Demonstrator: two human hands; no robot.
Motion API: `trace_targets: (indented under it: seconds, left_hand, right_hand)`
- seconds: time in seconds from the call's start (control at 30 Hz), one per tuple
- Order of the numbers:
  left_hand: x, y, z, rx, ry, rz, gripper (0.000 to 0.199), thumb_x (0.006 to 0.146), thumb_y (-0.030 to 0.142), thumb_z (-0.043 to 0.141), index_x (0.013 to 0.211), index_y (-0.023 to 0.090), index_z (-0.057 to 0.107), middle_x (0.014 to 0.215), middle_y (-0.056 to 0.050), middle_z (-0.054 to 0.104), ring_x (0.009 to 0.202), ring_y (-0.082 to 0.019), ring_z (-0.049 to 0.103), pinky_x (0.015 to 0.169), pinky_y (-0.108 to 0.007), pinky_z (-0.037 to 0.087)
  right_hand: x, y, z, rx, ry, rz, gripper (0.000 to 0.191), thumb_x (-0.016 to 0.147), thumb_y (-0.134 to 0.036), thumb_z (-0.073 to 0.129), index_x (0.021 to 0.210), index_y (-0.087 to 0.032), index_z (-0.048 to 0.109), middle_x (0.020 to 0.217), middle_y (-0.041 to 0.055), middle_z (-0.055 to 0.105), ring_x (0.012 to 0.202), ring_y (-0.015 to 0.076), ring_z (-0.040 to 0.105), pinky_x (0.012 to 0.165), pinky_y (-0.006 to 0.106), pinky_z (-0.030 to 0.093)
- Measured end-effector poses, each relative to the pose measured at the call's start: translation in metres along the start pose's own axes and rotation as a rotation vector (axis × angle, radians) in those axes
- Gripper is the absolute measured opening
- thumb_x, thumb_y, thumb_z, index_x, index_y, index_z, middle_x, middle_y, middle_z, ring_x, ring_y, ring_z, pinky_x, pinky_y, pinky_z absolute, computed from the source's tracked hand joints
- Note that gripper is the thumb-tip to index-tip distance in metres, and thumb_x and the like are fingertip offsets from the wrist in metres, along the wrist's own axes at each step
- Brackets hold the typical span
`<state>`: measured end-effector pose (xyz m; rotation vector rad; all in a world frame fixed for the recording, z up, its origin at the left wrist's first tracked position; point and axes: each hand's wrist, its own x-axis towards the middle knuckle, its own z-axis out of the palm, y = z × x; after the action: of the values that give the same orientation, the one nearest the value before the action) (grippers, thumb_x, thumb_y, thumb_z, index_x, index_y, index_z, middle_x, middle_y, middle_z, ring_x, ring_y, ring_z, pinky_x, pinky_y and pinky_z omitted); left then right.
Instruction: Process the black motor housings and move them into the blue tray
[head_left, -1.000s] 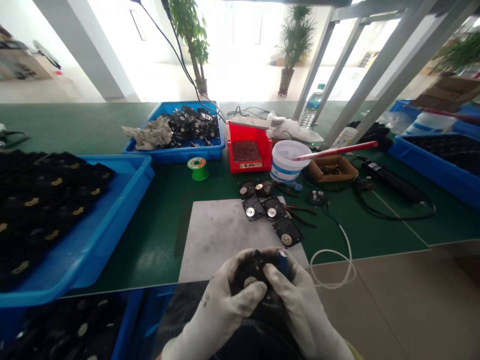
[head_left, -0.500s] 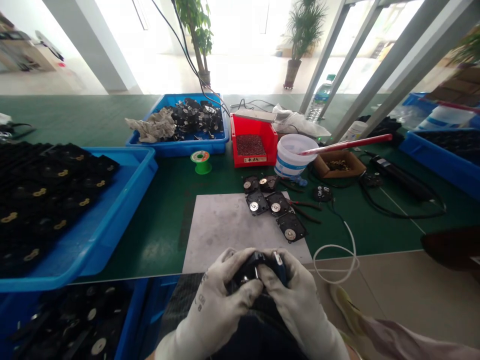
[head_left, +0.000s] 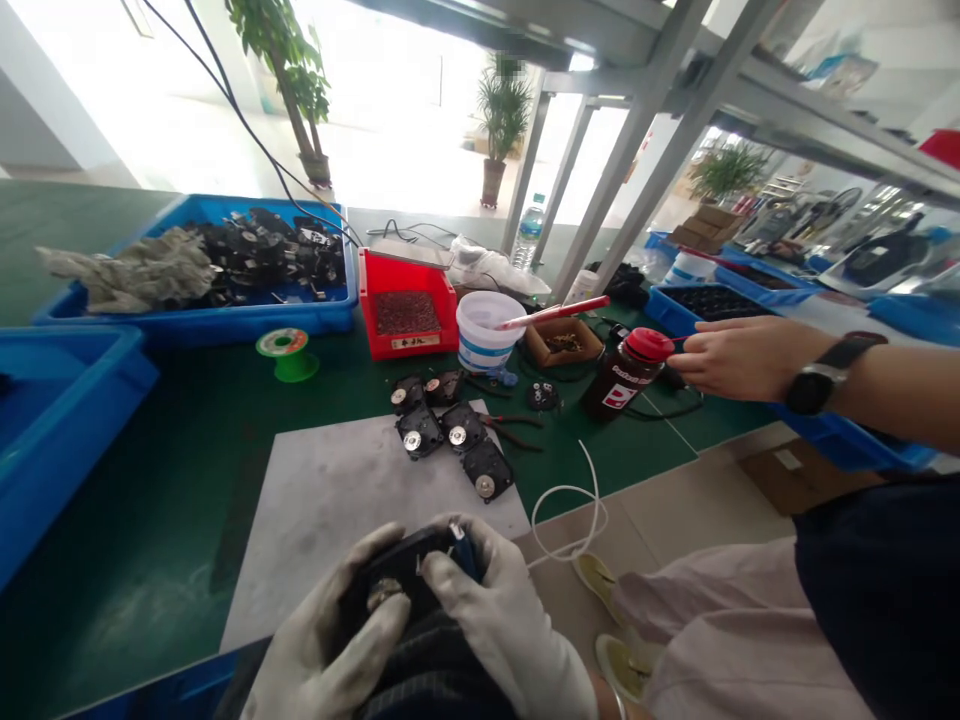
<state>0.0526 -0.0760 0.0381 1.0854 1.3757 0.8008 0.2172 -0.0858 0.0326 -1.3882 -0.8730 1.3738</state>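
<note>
My left hand [head_left: 337, 630], in a whitish glove, is closed around the left side of a black part [head_left: 412, 565] with a round metal piece under the thumb. On its right side, my gloved right hand [head_left: 491, 600] grips the same part, thumb on top, beside a small blue piece with a metal tip [head_left: 460, 545]. The part is held near my body, over the front edge of a grey mat [head_left: 300, 520]. Several black units with silver discs [head_left: 459, 436] lie beyond it, next to pliers [head_left: 517, 420].
Another person's hand [head_left: 731, 355] reaches in at right, by a dark bottle with a red lid [head_left: 649, 345]. Behind the mat are a red bin [head_left: 409, 345], a white bucket [head_left: 487, 350] and a blue tray [head_left: 300, 320]. A white cable [head_left: 559, 490] hangs over the edge.
The view has swung right. A person's arm and the red-lidded bottle now appear at right. Both my hands still hold the black part, whose round metal piece shows more.
</note>
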Motion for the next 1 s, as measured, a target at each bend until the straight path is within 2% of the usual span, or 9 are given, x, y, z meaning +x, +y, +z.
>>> trace_targets:
  seconds: [0.17, 0.27, 0.33, 0.43, 0.5, 0.57, 0.67, 0.83, 1.0]
  left_hand:
    - [-0.001, 0.017, -0.002, -0.152, -0.010, -0.071, 0.071, 0.087, 0.064, 0.074, 0.139, 0.018, 0.060, 0.108, -0.006, 0.076, 0.104, -0.028, 0.074, 0.087, -0.030, 0.061]
    - [0.000, 0.019, -0.005, -0.265, -0.064, -0.096, 0.062, 0.093, 0.061, 0.070, 0.136, 0.018, 0.060, 0.110, -0.006, 0.077, 0.100, -0.026, 0.074, 0.085, -0.030, 0.061]
    - [0.001, 0.016, -0.009, -0.305, -0.097, -0.089, 0.059, 0.095, 0.059, 0.069, 0.137, 0.018, 0.060, 0.112, -0.007, 0.076, 0.103, -0.026, 0.073, 0.087, -0.032, 0.060]
    - [0.002, 0.007, -0.013, -0.348, -0.170, -0.060, 0.059, 0.096, 0.057, 0.068, 0.140, 0.019, 0.057, 0.116, -0.008, 0.075, 0.109, -0.028, 0.072, 0.093, -0.036, 0.059]
    - [0.004, 0.003, -0.015, -0.330, -0.193, -0.035, 0.059, 0.097, 0.057, 0.068, 0.141, 0.020, 0.057, 0.117, -0.008, 0.074, 0.110, -0.028, 0.071, 0.094, -0.035, 0.058]
    - [0.005, 0.000, -0.016, -0.266, -0.170, -0.013, 0.056, 0.097, 0.056, 0.068, 0.139, 0.020, 0.060, 0.117, -0.007, 0.074, 0.107, -0.025, 0.070, 0.091, -0.031, 0.057]
    - [0.003, 0.000, -0.019, -0.193, -0.137, 0.009, 0.054, 0.098, 0.056, 0.065, 0.138, 0.020, 0.061, 0.115, -0.006, 0.074, 0.104, -0.024, 0.070, 0.089, -0.030, 0.058]
    - [-0.007, -0.004, -0.021, -0.110, -0.105, 0.067, 0.062, 0.099, 0.054, 0.061, 0.151, 0.021, 0.051, 0.152, -0.009, 0.061, 0.143, -0.030, 0.053, 0.122, -0.041, 0.041]
    - [-0.013, -0.016, -0.018, -0.389, -0.163, 0.005, 0.069, 0.090, 0.042, 0.073, 0.151, 0.021, 0.046, 0.150, -0.011, 0.061, 0.142, -0.031, 0.055, 0.117, -0.041, 0.047]
  right_hand:
    - [-0.007, -0.003, -0.006, 0.157, -0.059, 0.099, 0.040, 0.083, -0.052, 0.082, 0.104, -0.019, 0.075, 0.085, 0.0005, 0.069, 0.073, 0.0144, 0.059, 0.069, 0.024, 0.051]
    - [-0.008, -0.002, -0.011, 0.233, -0.002, 0.183, 0.053, 0.078, -0.062, 0.085, 0.109, -0.019, 0.075, 0.072, -0.0029, 0.060, 0.054, 0.0080, 0.041, 0.051, 0.020, 0.037]
    - [-0.006, -0.001, -0.013, 0.233, 0.004, 0.195, 0.054, 0.078, -0.061, 0.086, 0.111, -0.020, 0.074, 0.064, -0.0061, 0.052, 0.051, 0.0075, 0.034, 0.049, 0.020, 0.033]
    - [-0.002, 0.000, -0.013, 0.182, -0.017, 0.208, 0.056, 0.078, -0.062, 0.085, 0.114, -0.021, 0.073, 0.063, -0.0064, 0.050, 0.053, 0.0095, 0.038, 0.050, 0.021, 0.035]
    - [0.001, 0.000, -0.012, 0.136, -0.025, 0.218, 0.061, 0.076, -0.064, 0.086, 0.115, -0.020, 0.073, 0.068, -0.0035, 0.055, 0.058, 0.0127, 0.049, 0.053, 0.023, 0.042]
    - [0.002, 0.001, -0.009, 0.085, -0.062, 0.208, 0.060, 0.074, -0.063, 0.088, 0.112, -0.019, 0.074, 0.077, 0.0004, 0.063, 0.071, 0.0180, 0.060, 0.066, 0.028, 0.052]
    - [0.002, 0.005, -0.005, 0.061, -0.128, 0.195, 0.052, 0.074, -0.059, 0.089, 0.106, -0.021, 0.076, 0.087, 0.0029, 0.070, 0.082, 0.0211, 0.065, 0.080, 0.032, 0.055]
    - [-0.005, 0.014, 0.005, 0.161, -0.093, 0.258, 0.048, 0.076, -0.055, 0.089, 0.108, -0.022, 0.074, 0.074, -0.0001, 0.065, 0.064, 0.0164, 0.057, 0.064, 0.028, 0.052]
    - [-0.004, 0.020, 0.002, 0.071, -0.107, 0.252, 0.054, 0.078, -0.064, 0.085, 0.108, -0.020, 0.074, 0.055, -0.0077, 0.047, 0.045, 0.0080, 0.034, 0.045, 0.021, 0.034]
